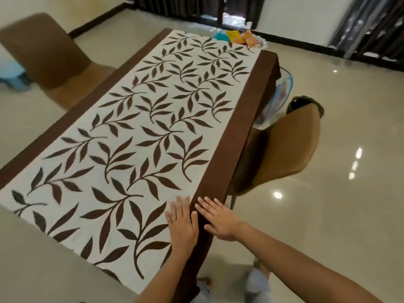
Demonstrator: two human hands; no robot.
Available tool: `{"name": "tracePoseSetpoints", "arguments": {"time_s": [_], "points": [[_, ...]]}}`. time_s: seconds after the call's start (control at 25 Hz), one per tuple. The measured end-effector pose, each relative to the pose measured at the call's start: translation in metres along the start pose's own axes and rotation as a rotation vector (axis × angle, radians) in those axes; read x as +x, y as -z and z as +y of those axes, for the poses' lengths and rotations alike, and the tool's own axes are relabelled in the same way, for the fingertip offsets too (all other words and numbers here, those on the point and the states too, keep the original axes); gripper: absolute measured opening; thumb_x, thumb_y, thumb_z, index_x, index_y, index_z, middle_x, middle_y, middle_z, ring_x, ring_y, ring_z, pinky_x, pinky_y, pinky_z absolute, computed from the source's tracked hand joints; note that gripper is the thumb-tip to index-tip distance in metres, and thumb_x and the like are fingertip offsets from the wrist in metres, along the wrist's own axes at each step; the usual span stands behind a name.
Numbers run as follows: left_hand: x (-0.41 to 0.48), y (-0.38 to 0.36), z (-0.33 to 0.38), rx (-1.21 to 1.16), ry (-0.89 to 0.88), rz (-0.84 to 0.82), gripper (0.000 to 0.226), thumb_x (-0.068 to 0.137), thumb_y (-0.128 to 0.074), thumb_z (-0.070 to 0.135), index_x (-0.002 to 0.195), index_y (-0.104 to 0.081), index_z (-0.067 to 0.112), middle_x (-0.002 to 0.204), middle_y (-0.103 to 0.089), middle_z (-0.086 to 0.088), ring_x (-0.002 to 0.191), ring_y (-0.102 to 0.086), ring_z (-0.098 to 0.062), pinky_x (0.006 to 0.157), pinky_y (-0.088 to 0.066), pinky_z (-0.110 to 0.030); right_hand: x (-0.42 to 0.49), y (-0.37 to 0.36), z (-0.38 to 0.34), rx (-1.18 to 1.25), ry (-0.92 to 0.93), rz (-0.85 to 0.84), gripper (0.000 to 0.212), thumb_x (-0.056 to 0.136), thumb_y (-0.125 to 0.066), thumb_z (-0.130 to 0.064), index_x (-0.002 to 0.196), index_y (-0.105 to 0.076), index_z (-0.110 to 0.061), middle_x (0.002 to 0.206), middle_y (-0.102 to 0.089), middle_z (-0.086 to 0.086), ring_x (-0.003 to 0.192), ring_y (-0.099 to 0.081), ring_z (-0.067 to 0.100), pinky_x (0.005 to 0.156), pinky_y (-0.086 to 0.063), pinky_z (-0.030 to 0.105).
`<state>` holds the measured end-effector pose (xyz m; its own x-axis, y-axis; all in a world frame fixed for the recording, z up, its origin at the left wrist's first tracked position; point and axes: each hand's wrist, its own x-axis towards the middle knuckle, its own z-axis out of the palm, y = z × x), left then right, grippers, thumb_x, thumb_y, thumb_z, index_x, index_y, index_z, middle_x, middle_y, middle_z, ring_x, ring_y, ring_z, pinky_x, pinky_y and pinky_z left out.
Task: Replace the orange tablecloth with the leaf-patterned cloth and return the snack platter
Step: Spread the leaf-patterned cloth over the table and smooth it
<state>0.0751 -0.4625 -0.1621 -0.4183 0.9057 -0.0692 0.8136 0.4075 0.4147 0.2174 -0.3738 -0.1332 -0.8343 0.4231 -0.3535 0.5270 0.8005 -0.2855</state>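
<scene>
The leaf-patterned cloth [140,136], cream with brown leaves and a brown border, lies spread flat over the long table. My left hand [182,224] rests flat on the cream part near the right border, fingers straight, a ring on one finger. My right hand [218,219] presses flat on the brown border strip [238,119] at the table's right edge, just beside the left hand. The snack platter [242,38] with yellow, orange and teal packets shows beyond the table's far end. No orange tablecloth is in view.
A brown chair [284,149] stands at the table's right side, another brown chair [43,53] at the left. A blue basket [282,90] sits on the glossy tiled floor past the right chair. Dark curtains hang along the far wall.
</scene>
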Motion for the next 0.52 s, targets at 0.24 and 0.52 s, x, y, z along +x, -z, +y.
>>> {"name": "tracePoseSetpoints", "arguments": {"time_s": [0.24, 0.52], "points": [[0.015, -0.034, 0.053, 0.158, 0.153, 0.033, 0.056, 0.099, -0.019, 0.049, 0.149, -0.030, 0.026, 0.157, -0.024, -0.008, 0.145, -0.017, -0.028, 0.116, -0.002, -0.048, 0.017, 0.012, 0.076, -0.154, 0.213, -0.039, 0.067, 0.101, -0.026, -0.047, 0.152, 0.007, -0.020, 0.158, 0.015, -0.002, 0.144, 0.018, 0.014, 0.115, 0.014, 0.037], [0.016, -0.040, 0.059, 0.177, 0.260, 0.038, 0.059, 0.095, -0.018, 0.053, 0.151, -0.018, 0.035, 0.160, -0.007, 0.005, 0.148, -0.001, -0.018, 0.120, 0.002, -0.044, 0.030, 0.045, 0.167, -0.187, 0.171, -0.047, 0.069, 0.101, -0.024, -0.050, 0.152, 0.011, -0.021, 0.160, 0.015, -0.001, 0.147, 0.013, 0.015, 0.121, 0.004, 0.040]]}}
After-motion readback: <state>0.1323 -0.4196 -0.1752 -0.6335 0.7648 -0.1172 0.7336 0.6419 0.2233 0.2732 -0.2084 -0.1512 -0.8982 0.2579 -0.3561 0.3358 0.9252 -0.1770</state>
